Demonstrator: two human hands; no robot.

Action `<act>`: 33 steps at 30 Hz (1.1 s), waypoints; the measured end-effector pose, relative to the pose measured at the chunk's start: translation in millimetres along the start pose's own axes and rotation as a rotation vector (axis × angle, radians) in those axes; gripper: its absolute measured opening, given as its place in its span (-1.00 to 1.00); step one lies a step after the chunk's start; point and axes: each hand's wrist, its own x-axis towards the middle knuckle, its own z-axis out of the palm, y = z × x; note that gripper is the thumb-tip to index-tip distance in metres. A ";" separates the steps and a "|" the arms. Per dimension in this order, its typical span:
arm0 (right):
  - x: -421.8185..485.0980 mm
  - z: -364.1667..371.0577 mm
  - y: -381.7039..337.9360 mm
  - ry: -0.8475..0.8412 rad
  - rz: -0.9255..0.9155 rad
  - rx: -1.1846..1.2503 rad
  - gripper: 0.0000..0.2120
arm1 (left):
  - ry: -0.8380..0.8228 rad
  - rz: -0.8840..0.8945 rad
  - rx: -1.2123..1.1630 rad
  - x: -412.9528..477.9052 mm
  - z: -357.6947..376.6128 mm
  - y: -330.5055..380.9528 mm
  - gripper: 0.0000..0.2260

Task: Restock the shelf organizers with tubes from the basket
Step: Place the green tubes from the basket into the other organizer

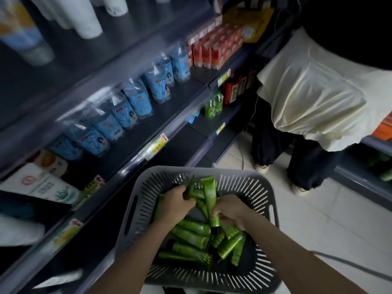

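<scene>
Digging in the grey basket, both hands are down among the green tubes, which lie loose and crossed on its floor. The left hand has its fingers curled round a tube at the far side, maybe two; blur hides the count. The right hand is also curled, pinching a long tube near its dark cap, crimped end pointing away. Risks as I judge them: the glossy tubes look slick, so a bunched handful could slip on the way up. The held tubes overlap their neighbours, so a lift may drag others over the rim. What supports the basket is hidden, and a hard pull could tip it. No organizers are clear on the dim shelf, so a wrong slot is possible. Reaching in may knock the blue pouches, and another person bends close by in the aisle.
</scene>
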 end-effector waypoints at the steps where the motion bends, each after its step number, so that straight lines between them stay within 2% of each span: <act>1: -9.1 4.8 -8.1 -0.063 -0.033 0.083 -0.88 | 0.021 -0.010 -0.045 -3.2 -8.5 2.6 -0.95; 4: -35.4 15.4 -32.1 -0.198 -0.139 0.213 -0.88 | 0.111 -0.009 -0.159 -14.3 -41.3 15.9 -0.94; 9: -72.2 16.9 -77.2 -0.346 -0.310 0.089 -0.88 | 0.167 0.103 -0.224 -32.1 -103.7 42.0 -0.80; 12: -95.4 13.7 -108.9 -0.406 -0.378 -0.034 -0.87 | 0.166 0.148 -0.306 -44.8 -137.7 62.9 -0.93; 16: -129.6 17.8 -161.8 -0.441 -0.515 -0.140 -0.86 | 0.238 0.234 -0.390 -60.3 -185.8 89.5 -0.94; 18: -146.5 23.3 -191.1 -0.444 -0.580 -0.165 -0.82 | 0.318 0.281 -0.354 -65.7 -215.3 103.8 -0.96; 20: -165.2 32.9 -221.2 -0.443 -0.647 -0.171 -0.79 | 0.389 0.320 -0.344 -71.8 -247.9 117.6 -0.88; 23: -189.7 52.4 -262.6 -0.444 -0.735 -0.170 -0.78 | 0.464 0.383 -0.388 -85.1 -296.1 133.0 -0.97; 26: -208.3 75.0 -298.2 -0.463 -0.805 -0.165 -0.69 | 0.526 0.440 -0.401 -95.3 -335.7 136.5 -0.89; 29: -225.0 99.5 -327.4 -0.489 -0.870 -0.166 -0.71 | 0.573 0.491 -0.438 -107.3 -369.6 137.9 -0.82; 33: -241.8 140.9 -363.2 -0.498 -0.979 -0.219 -0.69 | 0.674 0.514 -0.377 -125.4 -418.7 126.2 -0.84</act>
